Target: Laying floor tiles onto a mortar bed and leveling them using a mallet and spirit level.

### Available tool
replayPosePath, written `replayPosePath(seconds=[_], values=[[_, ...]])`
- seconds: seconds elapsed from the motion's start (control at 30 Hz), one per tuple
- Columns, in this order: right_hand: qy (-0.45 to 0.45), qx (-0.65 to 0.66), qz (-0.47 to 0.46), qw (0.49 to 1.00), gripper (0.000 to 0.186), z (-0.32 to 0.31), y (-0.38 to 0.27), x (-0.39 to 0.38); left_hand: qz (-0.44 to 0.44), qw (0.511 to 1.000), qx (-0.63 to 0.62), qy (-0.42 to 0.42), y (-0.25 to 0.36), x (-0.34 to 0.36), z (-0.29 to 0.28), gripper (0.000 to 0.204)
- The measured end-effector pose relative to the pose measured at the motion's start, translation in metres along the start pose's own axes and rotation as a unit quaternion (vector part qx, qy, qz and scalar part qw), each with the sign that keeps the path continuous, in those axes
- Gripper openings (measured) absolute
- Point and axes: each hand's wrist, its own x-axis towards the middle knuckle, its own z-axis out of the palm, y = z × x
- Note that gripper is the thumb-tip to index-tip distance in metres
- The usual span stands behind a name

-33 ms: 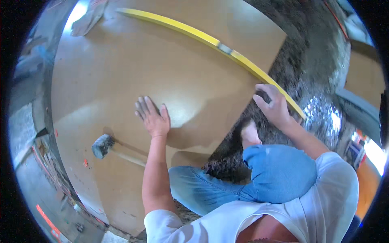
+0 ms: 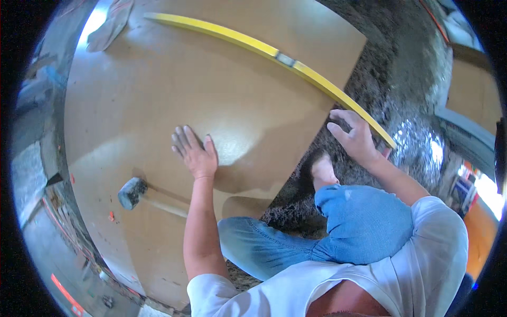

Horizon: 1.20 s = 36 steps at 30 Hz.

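A long yellow spirit level point(image 2: 232, 36) lies slantwise across a large tan board point(image 2: 148, 95). Its right end reaches past the board's edge, over wet dark mortar. My right hand point(image 2: 353, 136) is beside that end, thumb and fingers apart and curved, with nothing visible between them; whether it touches the level I cannot tell. Flat on the board's middle, or just over it, my left hand point(image 2: 196, 154) spreads its fingers and thumb. Nearer me on the left rests a mallet point(image 2: 133, 193) with a dark head and pale handle, partly hidden by my left forearm.
Wet mortar point(image 2: 385, 79) borders the board on the right, where my bare foot point(image 2: 323, 170) stands. A pale cloth or bag point(image 2: 110, 29) lies at the far left corner. Grey slabs or boxes point(image 2: 465, 132) stand at the right; a red-orange strip point(image 2: 66, 293) is on the floor at lower left.
The whole view has shifted slightly, so the board and level appear a little farther left. Both hands keep nearly the same pose.
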Motion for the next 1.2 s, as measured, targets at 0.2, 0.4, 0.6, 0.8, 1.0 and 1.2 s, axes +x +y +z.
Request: replayPosePath(seconds=[0.2,0.4,0.6,0.8,1.0,1.2], values=[[-0.028,0.300,0.322,0.898,0.037,0.001,0.032,-0.060,-0.042,0.999,0.005,-0.005,0.013,-0.005,0.002,0.067],[0.042,0.633,0.448,0.631,0.043,0.006,0.056,-0.055,-0.044,0.999,0.020,-0.002,0.014,-0.004,0.002,0.067],[0.123,0.766,0.400,0.487,0.071,0.027,0.074,-0.029,-0.045,0.999,0.027,-0.003,0.015,-0.005,0.002,0.065],[0.163,0.790,0.377,0.455,0.076,0.036,0.072,-0.022,-0.047,0.998,0.030,0.009,0.015,-0.004,0.005,0.065],[0.157,0.764,0.377,0.499,0.054,0.040,0.073,-0.026,-0.041,0.999,0.003,0.023,0.013,-0.004,0.006,0.064],[0.152,0.744,0.395,0.517,0.050,0.039,0.065,-0.025,-0.036,0.999,0.006,0.027,0.012,-0.003,0.004,0.063]])
